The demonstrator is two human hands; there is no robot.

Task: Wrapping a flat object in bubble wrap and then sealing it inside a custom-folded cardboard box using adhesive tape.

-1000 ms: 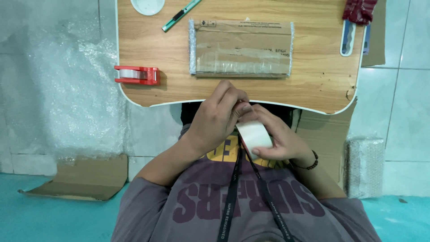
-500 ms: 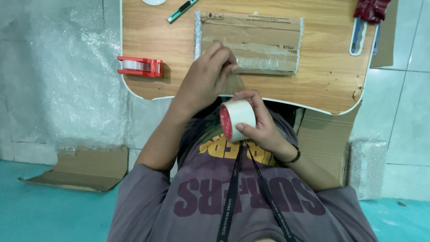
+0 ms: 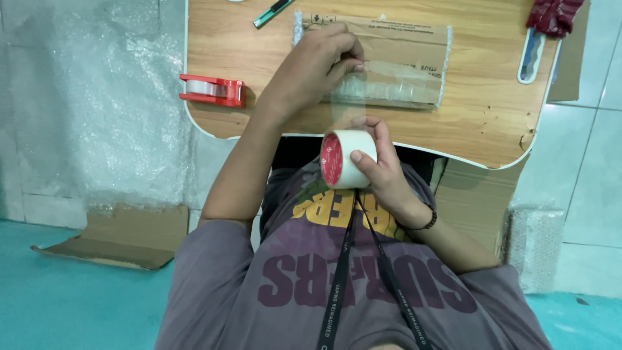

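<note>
Since a second ago the left hand (image 3: 311, 71) has gone up onto the wooden table (image 3: 259, 97), fingers pinching the tape end down on the bubble-wrapped cardboard parcel (image 3: 395, 65). The right hand (image 3: 379, 168) stays curled around the tape roll (image 3: 343, 159) just off the table edge. The roll looks light and stiff, best gripped round its rim; the clear strip is probably flimsy and sticky.
</note>
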